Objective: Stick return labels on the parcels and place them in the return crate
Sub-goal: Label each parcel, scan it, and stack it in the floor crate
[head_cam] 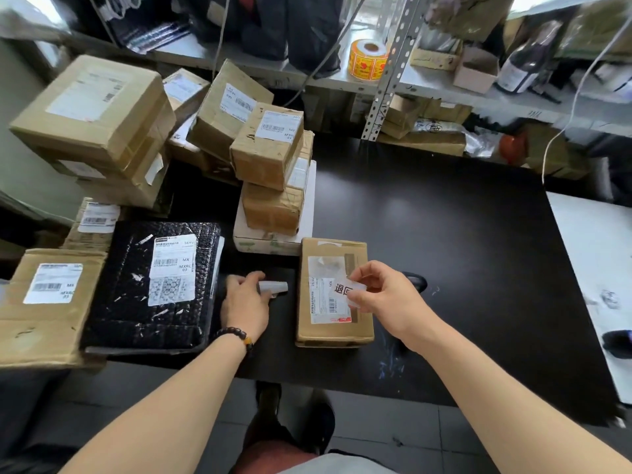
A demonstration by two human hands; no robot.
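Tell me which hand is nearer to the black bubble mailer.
Left. The left hand sits just beside the right edge of the black bubble mailer, gripping a small pale object. The right hand is farther off, pinching a return label over the small brown parcel.

Both bare forearms come up from the bottom corners of the frame and angle in toward the middle. The left hand [244, 302] sits left of centre, its back turned upward, fingers curled round a small pale strip [273, 288] that pokes out to the right past the thumb. A bead bracelet [236, 336] rings that wrist. The right hand [379, 295] is just right of centre, about level with the left, wrist bent slightly inward. Its thumb and forefinger pinch a white label [347, 291] by its right edge, with the other fingers loosely curled behind. The two hands are near each other but apart.
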